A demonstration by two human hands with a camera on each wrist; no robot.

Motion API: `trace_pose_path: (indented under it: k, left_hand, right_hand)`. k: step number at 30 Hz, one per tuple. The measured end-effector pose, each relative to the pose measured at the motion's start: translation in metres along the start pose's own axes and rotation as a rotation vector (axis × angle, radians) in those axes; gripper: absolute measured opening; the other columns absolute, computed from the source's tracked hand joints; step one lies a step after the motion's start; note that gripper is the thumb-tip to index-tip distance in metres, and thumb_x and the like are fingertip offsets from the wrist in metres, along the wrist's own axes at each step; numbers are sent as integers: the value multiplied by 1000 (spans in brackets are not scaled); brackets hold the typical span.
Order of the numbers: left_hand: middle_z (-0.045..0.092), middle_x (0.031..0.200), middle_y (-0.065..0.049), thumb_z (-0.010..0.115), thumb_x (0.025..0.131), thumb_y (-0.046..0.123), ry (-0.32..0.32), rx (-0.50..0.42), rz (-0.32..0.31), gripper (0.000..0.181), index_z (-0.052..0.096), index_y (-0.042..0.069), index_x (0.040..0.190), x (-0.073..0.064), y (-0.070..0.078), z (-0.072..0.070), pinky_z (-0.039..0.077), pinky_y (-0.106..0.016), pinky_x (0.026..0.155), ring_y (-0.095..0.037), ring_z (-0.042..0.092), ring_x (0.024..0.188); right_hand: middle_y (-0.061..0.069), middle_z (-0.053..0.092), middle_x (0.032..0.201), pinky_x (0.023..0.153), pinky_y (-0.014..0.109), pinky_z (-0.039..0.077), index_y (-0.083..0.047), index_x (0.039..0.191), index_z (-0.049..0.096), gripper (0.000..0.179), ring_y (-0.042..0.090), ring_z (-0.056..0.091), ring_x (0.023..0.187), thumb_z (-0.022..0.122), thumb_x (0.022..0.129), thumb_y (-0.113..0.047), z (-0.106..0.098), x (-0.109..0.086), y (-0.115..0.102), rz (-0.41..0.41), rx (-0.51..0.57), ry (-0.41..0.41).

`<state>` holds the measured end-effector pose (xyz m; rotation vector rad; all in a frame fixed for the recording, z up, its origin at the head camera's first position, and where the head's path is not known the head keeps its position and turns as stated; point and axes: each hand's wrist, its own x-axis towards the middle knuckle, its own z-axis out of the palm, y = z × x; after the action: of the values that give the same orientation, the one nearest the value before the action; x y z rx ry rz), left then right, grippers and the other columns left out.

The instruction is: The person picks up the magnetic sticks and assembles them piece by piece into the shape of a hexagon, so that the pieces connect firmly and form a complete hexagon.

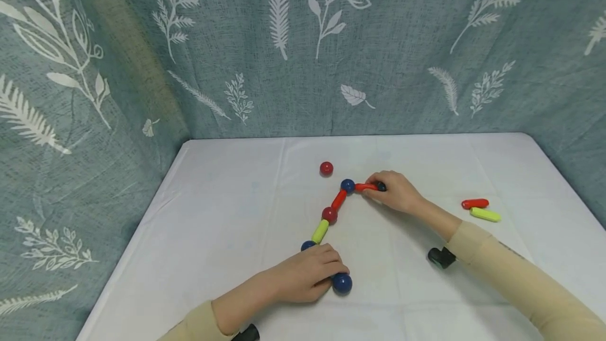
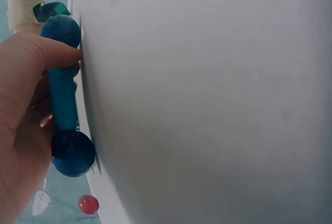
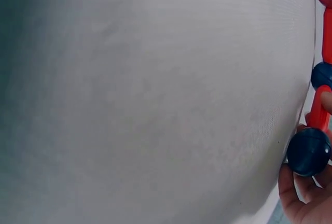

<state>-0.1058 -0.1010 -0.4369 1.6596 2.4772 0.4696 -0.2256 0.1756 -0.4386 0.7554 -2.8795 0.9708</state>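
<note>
A bent chain of toy rods and balls lies across the white table. My left hand (image 1: 307, 273) grips its near end, fingers round a blue rod (image 2: 63, 99) with a blue ball (image 1: 342, 283) at one end and another blue ball (image 1: 307, 246) at the other. From there run a yellow-green rod (image 1: 320, 231), a red ball (image 1: 330, 214), a red rod (image 1: 339, 200) and a further blue ball (image 1: 347, 186). At the far end my right hand (image 1: 395, 191) pinches a second red rod (image 3: 319, 109), tipped with a dark blue ball (image 3: 309, 152).
Behind the chain sits a loose red ball (image 1: 326, 168). To the right lie a loose red rod (image 1: 475, 203) and a loose yellow-green rod (image 1: 485, 214), side by side. A patterned green-grey curtain (image 1: 303, 99) hangs along the table's back and sides.
</note>
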Motion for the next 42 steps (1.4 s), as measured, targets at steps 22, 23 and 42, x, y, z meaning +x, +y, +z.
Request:
trace_pose_path:
  k: [22,23,42]
  left_hand:
    - [65,102,11,65,94,37,-22,-28,76,29,70,21,118,10,-9,-7,37,-12,87,-4,52,93]
    - [65,101,10,65,94,37,-22,-19,85,28,70,21,117,12,-7,-6,37,-11,84,-4,53,91]
    - [64,92,13,59,97,42,-14,29,132,28,72,21,110,57,22,3,34,-3,66,3,51,81]
  right_hand:
    - [13,64,112,81,42,50,-5,113,68,26,28,61,99,71,90,-18,-10,-3,11,-3,95,-74]
    - [12,65,111,82,42,50,-5,113,69,26,27,60,99,71,90,-18,-9,-2,10,-9,103,-74]
    - [7,65,114,84,35,49,-7,119,66,32,20,57,97,72,89,-15,16,11,-17,-112,176,-167]
